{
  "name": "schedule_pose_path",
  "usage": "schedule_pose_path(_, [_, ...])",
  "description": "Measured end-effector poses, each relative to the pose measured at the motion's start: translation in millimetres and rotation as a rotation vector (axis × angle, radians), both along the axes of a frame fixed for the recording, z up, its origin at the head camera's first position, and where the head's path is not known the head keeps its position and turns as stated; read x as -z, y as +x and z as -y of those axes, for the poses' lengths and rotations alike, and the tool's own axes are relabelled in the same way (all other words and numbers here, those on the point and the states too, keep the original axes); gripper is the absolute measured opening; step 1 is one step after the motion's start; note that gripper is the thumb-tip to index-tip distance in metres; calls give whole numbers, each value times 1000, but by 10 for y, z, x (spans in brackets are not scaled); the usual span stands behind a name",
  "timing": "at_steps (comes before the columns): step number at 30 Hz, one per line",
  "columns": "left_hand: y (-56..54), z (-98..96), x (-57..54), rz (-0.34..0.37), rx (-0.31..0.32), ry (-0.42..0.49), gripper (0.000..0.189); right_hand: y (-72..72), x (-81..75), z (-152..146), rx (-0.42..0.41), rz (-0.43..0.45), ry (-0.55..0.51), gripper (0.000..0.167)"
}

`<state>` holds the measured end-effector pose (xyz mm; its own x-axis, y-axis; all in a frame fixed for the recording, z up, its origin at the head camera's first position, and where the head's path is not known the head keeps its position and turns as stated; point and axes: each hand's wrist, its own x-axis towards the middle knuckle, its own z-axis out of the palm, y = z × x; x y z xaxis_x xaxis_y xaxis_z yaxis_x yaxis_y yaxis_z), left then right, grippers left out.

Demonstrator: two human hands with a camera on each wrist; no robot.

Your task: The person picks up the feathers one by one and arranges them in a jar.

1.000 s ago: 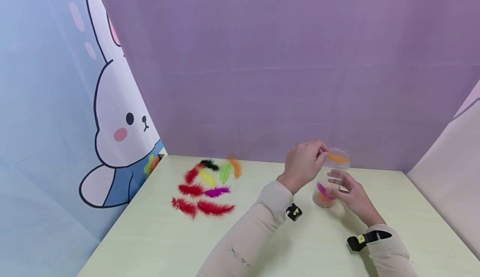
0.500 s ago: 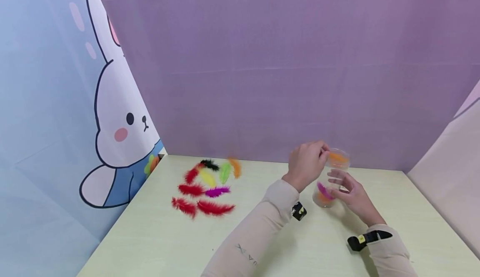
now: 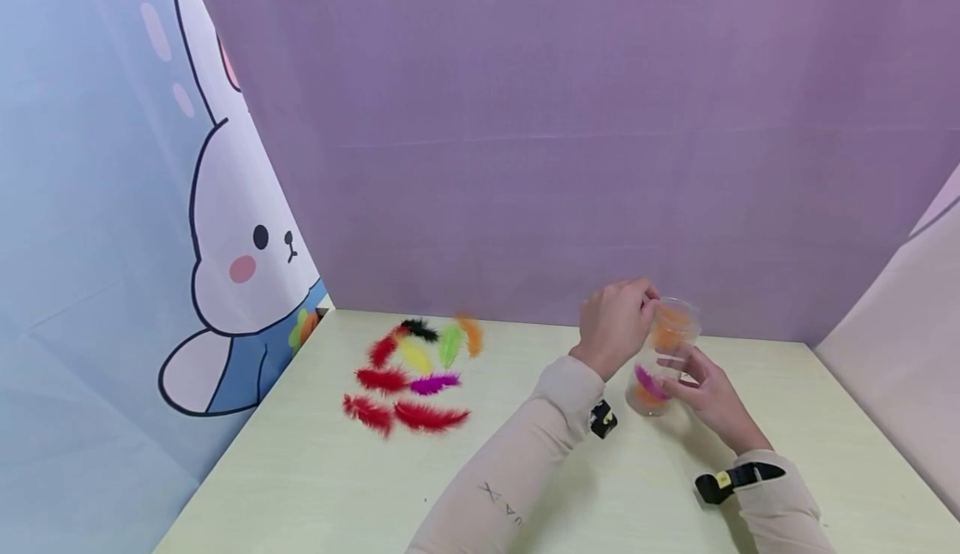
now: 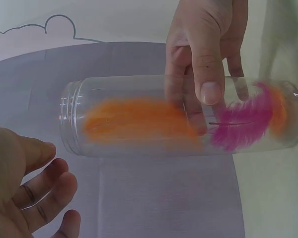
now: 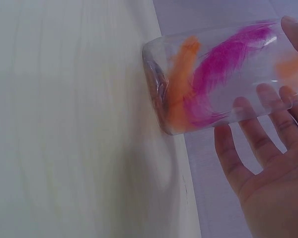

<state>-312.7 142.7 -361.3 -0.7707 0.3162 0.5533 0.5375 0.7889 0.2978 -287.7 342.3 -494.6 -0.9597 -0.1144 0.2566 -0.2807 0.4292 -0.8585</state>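
Observation:
A clear plastic jar (image 4: pixel 144 89) stands upright at the right of the table, its mouth uncovered. My right hand (image 3: pixel 708 391) grips its side, thumb and fingers on opposite sides of the wall. One orange feather (image 4: pixel 139 121) is in the upper half of the jar. Lower down are a magenta feather (image 5: pixel 223 62) and more orange feather (image 5: pixel 181 82) at the bottom. My left hand (image 3: pixel 617 325) is beside the rim; in the left wrist view its thumb and loosely bent fingers are apart, with nothing between them.
Several feathers lie on the left of the pale table (image 3: pixel 300 479): red (image 3: pixel 430 416), yellow (image 3: pixel 415 356), black (image 3: pixel 420 331), green (image 3: pixel 449 346), orange (image 3: pixel 470 335) and magenta (image 3: pixel 435 383). A purple cloth (image 3: pixel 525 162) hangs behind the table.
The orange feather has dropped from the jar's mouth deeper inside, and my left hand has let go of it. That hand has shifted slightly right; my right hand has stayed on the jar.

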Motion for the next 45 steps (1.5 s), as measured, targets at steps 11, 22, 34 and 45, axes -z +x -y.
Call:
schedule_pose_path(11, [-16,57,89,-10,17,30,11,-21,21,8,-15,-17,-3,60])
schedule_pose_path(22, [17,237,360,30,11,37,9,-8,-1,19,-10,-36,16,60])
schedule_pose_path(34, [57,544,701,135,-23,61,9,-2,-1,16,8,-38,49,59])
schedule_pose_path(45, [137,931,841,165,-32,-5,9,-21,11,13,3,-36,40,62])
